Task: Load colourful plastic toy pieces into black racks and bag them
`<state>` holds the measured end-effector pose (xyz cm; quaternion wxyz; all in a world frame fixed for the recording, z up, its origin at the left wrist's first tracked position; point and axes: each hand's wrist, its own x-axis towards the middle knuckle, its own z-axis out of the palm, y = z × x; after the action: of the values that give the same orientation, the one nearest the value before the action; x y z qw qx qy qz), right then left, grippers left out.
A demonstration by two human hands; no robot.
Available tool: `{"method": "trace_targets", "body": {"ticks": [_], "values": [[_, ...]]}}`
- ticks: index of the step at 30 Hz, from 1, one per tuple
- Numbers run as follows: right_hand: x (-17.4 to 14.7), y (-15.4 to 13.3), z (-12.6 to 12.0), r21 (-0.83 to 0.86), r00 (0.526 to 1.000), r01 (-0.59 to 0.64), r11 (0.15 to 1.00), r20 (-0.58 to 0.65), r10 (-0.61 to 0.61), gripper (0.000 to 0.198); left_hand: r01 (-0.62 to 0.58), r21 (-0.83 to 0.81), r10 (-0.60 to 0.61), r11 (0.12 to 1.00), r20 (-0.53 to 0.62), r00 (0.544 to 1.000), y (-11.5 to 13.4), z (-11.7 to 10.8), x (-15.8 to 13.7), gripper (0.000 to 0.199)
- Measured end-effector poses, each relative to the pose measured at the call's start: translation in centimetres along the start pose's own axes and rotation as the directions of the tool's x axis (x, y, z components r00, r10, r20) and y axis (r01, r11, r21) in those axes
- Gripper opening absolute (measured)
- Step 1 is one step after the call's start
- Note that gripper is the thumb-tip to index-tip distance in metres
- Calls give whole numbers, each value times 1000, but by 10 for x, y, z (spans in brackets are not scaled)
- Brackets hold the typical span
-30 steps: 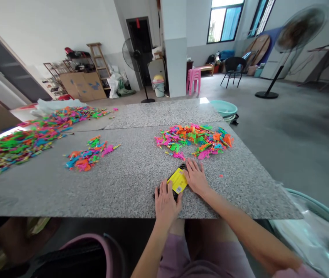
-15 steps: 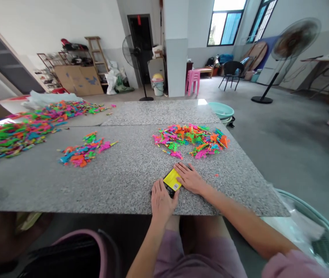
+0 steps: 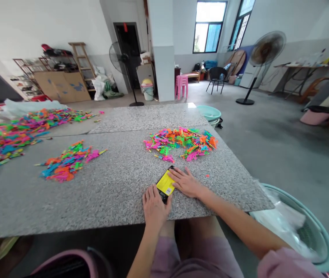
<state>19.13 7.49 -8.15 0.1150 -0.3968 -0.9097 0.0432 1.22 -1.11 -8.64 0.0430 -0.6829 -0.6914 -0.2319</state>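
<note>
A flat black-and-yellow packet (image 3: 166, 184) with a small white label lies on the speckled grey table between my hands. My left hand (image 3: 154, 207) rests palm down at its near left corner, fingers stretched out and thumb by the lower edge. Over its right side lie the outstretched fingers of my right hand (image 3: 188, 183), flat and pressing on the yellow surface. Beyond the packet is a pile of small brightly coloured plastic pieces (image 3: 181, 141), some shaped like toy guns. A tiny orange bit (image 3: 207, 175) sits right of my right hand.
A smaller group of coloured pieces (image 3: 68, 160) lies to the left, with a large heap (image 3: 14, 135) beyond it. A green basket (image 3: 328, 247) holding clear plastic stands at the table's right corner. Below the front edge is a pink bin (image 3: 86, 258).
The view has turned slightly to the right, so the scene appears shifted left. My right fingers have slid back a little, uncovering the packet's far black corner. Both hands stay at the packet.
</note>
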Motion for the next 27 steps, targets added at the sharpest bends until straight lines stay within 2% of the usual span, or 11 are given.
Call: {"method": "trace_targets", "body": {"ticks": [3,7,8,10,13,16,18,20,22,24,27], "values": [[-7,18,-8,24,982,-149,989,-112,150,55,31,-48,-28,998,44,999,-4,-10,3,67],[-29,40,-18,235,893,-265,935,-305,330,56,58,-167,-19,984,224,974,-17,-30,28,51],[-36,43,-18,260,888,-278,925,-297,350,54,64,-199,-5,978,286,958,-21,-34,39,53],[-49,43,-15,228,916,-289,930,-218,338,48,88,-241,15,966,396,918,-27,-37,61,61],[-63,35,-8,99,957,-257,961,-112,268,45,121,-234,9,965,487,873,-35,-34,87,51],[-55,36,-12,46,940,-308,950,-136,311,36,142,-145,-61,979,456,888,-36,-34,91,40],[-34,43,-23,0,923,-342,940,-185,336,35,149,-68,-116,987,357,927,-29,-36,81,41],[-3,52,-33,-83,931,-315,946,-220,291,44,129,-11,-122,992,248,961,-13,-34,64,45],[29,59,-37,-152,948,-272,950,-214,237,54,81,23,-84,996,192,978,3,-26,41,53],[52,63,-36,-179,951,-274,945,-195,239,51,32,60,-42,998,185,982,8,-13,18,57],[55,64,-29,-204,973,-186,961,-177,151,38,-151,130,131,980,152,980,-11,1,-10,50]]}}
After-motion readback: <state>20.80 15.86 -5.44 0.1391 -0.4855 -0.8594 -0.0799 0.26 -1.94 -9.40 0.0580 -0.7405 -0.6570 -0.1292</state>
